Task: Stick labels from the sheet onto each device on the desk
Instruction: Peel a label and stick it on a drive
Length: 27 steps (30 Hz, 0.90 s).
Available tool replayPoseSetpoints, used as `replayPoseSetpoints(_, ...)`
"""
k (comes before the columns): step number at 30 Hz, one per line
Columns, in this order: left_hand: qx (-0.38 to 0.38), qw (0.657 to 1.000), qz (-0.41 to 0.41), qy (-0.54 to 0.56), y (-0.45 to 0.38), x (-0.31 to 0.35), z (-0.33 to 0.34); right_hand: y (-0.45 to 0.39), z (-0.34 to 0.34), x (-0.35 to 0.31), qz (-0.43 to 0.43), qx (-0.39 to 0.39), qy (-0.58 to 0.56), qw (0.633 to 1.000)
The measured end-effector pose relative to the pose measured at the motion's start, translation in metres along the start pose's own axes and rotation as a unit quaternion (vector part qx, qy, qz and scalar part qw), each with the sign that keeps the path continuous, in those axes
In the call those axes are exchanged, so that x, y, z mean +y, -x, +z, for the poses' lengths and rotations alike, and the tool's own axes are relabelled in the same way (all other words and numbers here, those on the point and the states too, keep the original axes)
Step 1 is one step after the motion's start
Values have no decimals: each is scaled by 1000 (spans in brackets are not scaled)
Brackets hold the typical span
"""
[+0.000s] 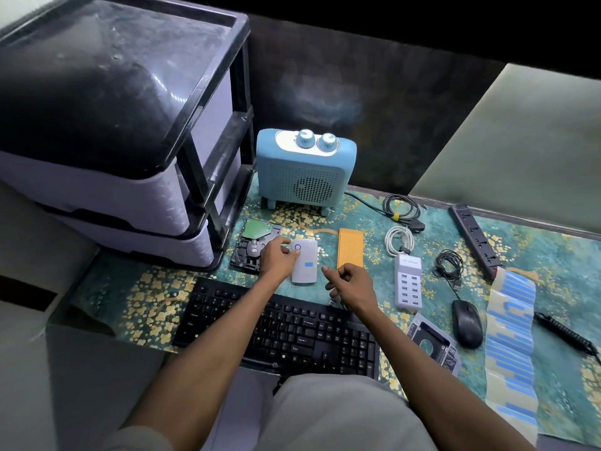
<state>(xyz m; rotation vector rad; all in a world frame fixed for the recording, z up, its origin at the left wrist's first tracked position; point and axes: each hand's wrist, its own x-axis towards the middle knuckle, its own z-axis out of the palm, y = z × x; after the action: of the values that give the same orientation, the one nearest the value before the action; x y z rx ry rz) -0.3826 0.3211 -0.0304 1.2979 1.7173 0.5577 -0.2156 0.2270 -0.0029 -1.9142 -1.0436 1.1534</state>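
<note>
Left hand grip grasping white device at its 9 o'clock edge, blue label on top. Right hand loosely curled, empty, at 4 o'clock. Label sheet far at 3 o'clock on desk.

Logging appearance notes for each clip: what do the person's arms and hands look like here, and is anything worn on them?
Both forearms are bare all the way into frame. No sleeves, gloves, watch, rings or bands show on the left hand or the right hand. No cables or markings are on either arm. Light grey cloth covers the lap below.
</note>
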Motion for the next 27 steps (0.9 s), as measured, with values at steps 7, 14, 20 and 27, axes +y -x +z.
replayPoseSetpoints(7, 137, 987, 39, -73, 27, 18, 15, 0, -15, 9, -4, 7, -28, 1000)
replayPoseSetpoints(14, 112, 983, 139, -37, 59, 55, 77, 11, -67, 39, 20, 77, -47, 996)
replayPoseSetpoints(20, 21, 984, 175, -26, 83, 72, 153, 26, -129, 80, 53, 173, -84, 980)
replayPoseSetpoints(27, -117, 970, 200, -75, 141, 114, 255, 58, -215, 139, 131, 325, -93, 932)
